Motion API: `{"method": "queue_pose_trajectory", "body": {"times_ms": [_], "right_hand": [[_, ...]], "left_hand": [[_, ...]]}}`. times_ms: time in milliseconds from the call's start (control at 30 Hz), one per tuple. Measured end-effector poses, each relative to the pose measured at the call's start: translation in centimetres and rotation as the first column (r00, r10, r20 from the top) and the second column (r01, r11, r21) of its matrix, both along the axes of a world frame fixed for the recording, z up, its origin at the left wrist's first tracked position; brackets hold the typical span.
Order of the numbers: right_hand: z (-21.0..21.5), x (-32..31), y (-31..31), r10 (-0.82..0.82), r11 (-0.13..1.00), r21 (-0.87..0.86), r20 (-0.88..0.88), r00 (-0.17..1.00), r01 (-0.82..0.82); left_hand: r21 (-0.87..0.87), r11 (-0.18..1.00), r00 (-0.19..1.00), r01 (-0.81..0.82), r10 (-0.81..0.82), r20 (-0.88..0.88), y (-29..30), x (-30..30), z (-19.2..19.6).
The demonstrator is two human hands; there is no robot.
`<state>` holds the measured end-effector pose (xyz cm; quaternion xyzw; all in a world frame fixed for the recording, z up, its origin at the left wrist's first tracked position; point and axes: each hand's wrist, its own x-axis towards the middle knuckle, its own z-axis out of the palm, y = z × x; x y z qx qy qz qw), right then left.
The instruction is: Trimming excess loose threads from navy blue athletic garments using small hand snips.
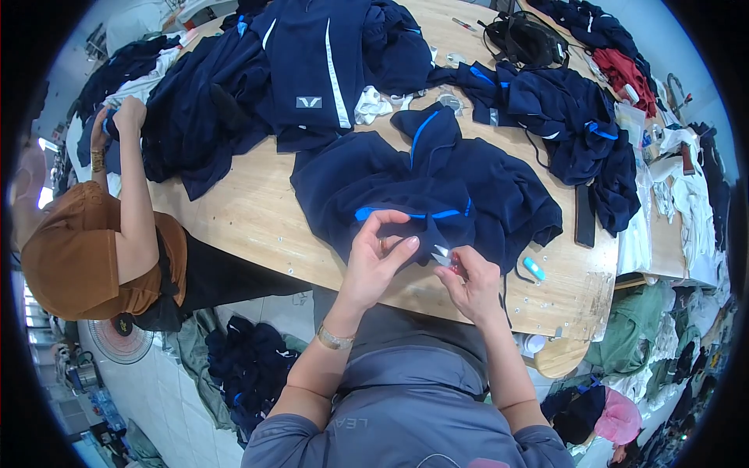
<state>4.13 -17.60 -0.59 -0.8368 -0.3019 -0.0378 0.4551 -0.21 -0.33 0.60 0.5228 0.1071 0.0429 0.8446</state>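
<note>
A navy garment with bright blue piping is spread on the wooden table in front of me. At its near edge, my left hand grips a fold of the cloth, thumb and fingers bent around it. My right hand is closed on a small pair of thread snips with silvery blades and a bit of red at the handle. The blades point toward the cloth beside my left thumb and look slightly parted. Whether they touch a thread is too small to make out.
More navy garments are heaped at the far side of the table. A black bag lies at the back, a dark phone-like slab and a turquoise object to the right. A co-worker in brown handles cloth on the left.
</note>
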Motion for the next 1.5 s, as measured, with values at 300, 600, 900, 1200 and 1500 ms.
{"method": "queue_pose_trajectory", "body": {"times_ms": [300, 600, 900, 1200, 1500], "right_hand": [[0.5, 0.4, 0.1, 0.033, 0.985, -0.171, 0.167, 0.985, -0.004], [1.0, 0.4, -0.2, 0.028, 0.96, -0.279, 0.231, 0.972, 0.039], [0.2, 0.1, 0.3, -0.031, 0.991, -0.114, 0.268, 0.963, 0.064], [0.7, 0.0, 0.4, -0.017, 0.982, -0.175, 0.295, 0.955, 0.072], [0.8, 0.1, 0.3, -0.055, 0.98, -0.176, 0.185, 0.981, 0.089]], "left_hand": [[0.06, 0.998, 1.0, -0.017, 0.018, -0.009, 0.1, -0.1, -0.2], [0.093, 0.995, 1.0, -0.023, 0.023, -0.004, 0.0, -0.1, 0.1], [-0.038, 0.999, 1.0, -0.01, 0.01, -0.005, 0.1, -0.1, 0.1], [0.012, 1.0, 1.0, -0.021, 0.021, -0.007, 0.0, -0.2, -0.1], [-0.001, 1.0, 0.999, -0.029, 0.029, -0.025, -0.2, 0.0, 0.3]]}}
